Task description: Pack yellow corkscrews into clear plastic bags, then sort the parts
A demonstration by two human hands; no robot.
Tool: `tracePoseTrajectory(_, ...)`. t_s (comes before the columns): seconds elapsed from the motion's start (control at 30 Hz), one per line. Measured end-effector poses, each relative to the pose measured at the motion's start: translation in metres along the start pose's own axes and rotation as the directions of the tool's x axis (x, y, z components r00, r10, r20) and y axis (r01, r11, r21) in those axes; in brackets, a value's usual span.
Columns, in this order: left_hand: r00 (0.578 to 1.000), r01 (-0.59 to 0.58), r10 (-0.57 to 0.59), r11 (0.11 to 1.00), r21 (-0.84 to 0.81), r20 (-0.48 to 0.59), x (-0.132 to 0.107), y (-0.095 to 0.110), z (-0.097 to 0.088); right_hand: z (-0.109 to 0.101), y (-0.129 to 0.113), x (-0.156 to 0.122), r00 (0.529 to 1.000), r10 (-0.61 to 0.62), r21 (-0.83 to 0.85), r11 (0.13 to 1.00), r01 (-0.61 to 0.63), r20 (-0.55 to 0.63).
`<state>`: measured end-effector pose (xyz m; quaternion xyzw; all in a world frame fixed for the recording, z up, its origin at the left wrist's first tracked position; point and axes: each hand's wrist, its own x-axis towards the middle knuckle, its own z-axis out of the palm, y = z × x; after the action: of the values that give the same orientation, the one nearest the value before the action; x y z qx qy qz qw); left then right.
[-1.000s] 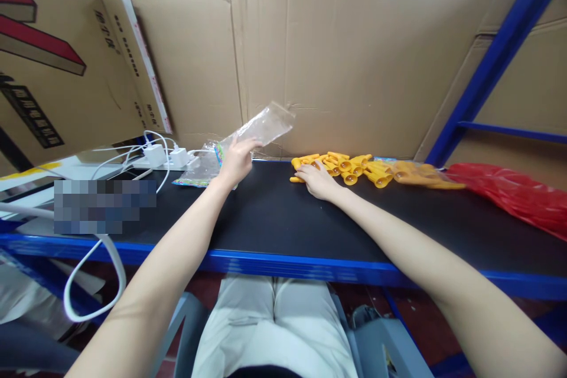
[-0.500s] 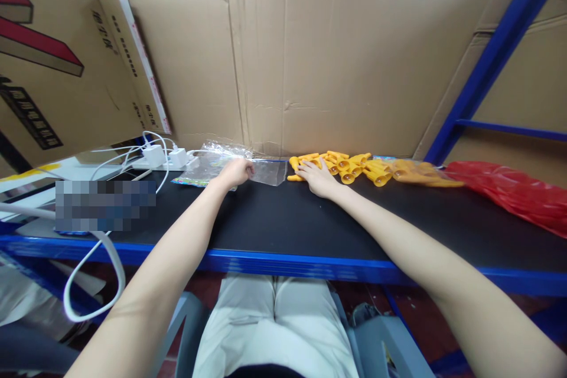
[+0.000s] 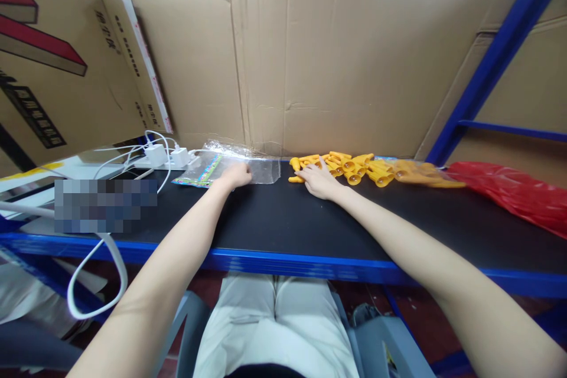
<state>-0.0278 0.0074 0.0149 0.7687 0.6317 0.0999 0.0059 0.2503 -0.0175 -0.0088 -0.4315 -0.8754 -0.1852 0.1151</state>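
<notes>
My left hand (image 3: 237,175) is closed on a clear plastic bag (image 3: 264,171) that lies flat at the back of the black tabletop. A colourful printed strip runs along the bag's left part. What the fingertips pinch is partly hidden behind the hand. To the right, my right hand (image 3: 319,180) rests with fingers spread on the left end of a pile of yellow plastic cone-shaped pieces with flared, hollow ends (image 3: 354,178). One loose yellow piece (image 3: 295,179) lies by its fingertips. More yellow pieces sit in a clear bag (image 3: 419,173) farther right.
A red plastic bag (image 3: 509,189) lies at the right. White chargers (image 3: 179,157) and cables crowd the back left, near a blurred-out object (image 3: 106,205). A cardboard wall (image 3: 354,71) closes off the back; a blue metal edge (image 3: 292,264) runs along the front.
My left hand and the clear bag have shifted slightly left, showing more of the printed strip. My right hand stays on the yellow pieces with little movement.
</notes>
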Motion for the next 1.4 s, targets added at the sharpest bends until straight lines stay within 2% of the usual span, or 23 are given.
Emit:
tracePoseTrajectory(0.2, 0.996, 0.077, -0.077, 0.997, 0.002, -0.033, -0.009, 0.004, -0.003, -0.003, -0.007, 0.001, 0.991, -0.08, 0.207, 0.973, 0.101, -0.107)
tracePoseTrajectory(0.33, 0.995, 0.093, -0.093, 0.996, 0.01, -0.033, -0.011, 0.006, -0.005, 0.0, -0.012, 0.005, 0.981, -0.084, 0.318, 0.938, 0.137, -0.175)
tracePoseTrajectory(0.4, 0.995, 0.093, -0.092, 0.995, 0.021, -0.032, -0.012, 0.007, -0.005, 0.004, -0.013, 0.006, 0.982, -0.067, 0.301, 0.946, 0.119, -0.179)
tracePoseTrajectory(0.53, 0.995, 0.096, -0.095, 0.995, 0.033, -0.023, -0.012, 0.007, -0.005, 0.009, -0.011, 0.008, 0.998, -0.004, 0.282, 0.959, 0.021, -0.059)
tracePoseTrajectory(0.6, 0.995, 0.097, -0.096, 0.994, 0.042, -0.02, -0.012, 0.007, -0.005, 0.008, -0.011, 0.008, 0.999, -0.003, 0.283, 0.959, 0.014, -0.041)
tracePoseTrajectory(0.8, 0.996, 0.093, -0.092, 0.993, 0.066, -0.016, -0.012, 0.009, -0.005, -0.003, -0.014, 0.007, 0.973, -0.174, 0.172, 0.965, 0.199, -0.15)
tracePoseTrajectory(0.93, 0.996, 0.085, -0.083, 0.995, 0.057, -0.024, -0.013, 0.009, -0.005, -0.007, -0.017, 0.006, 0.951, -0.263, 0.127, 0.95, 0.285, -0.162)
tracePoseTrajectory(1.03, 0.996, 0.091, -0.09, 0.995, 0.044, -0.026, -0.013, 0.009, -0.005, -0.009, -0.02, 0.005, 0.954, -0.274, 0.155, 0.944, 0.29, -0.119)
tracePoseTrajectory(1.2, 0.997, 0.081, -0.079, 0.996, 0.05, -0.023, -0.012, 0.008, -0.004, -0.022, -0.022, 0.004, 0.98, -0.198, 0.208, 0.958, 0.195, -0.009)
tracePoseTrajectory(1.3, 0.996, 0.091, -0.09, 0.994, 0.057, -0.024, -0.013, 0.009, -0.005, -0.036, -0.016, 0.003, 0.988, -0.123, 0.195, 0.975, 0.102, 0.098)
tracePoseTrajectory(1.4, 0.992, 0.126, -0.124, 0.99, 0.058, -0.04, -0.014, 0.01, -0.006, -0.044, -0.006, 0.003, 0.971, -0.034, 0.217, 0.976, -0.019, 0.238)
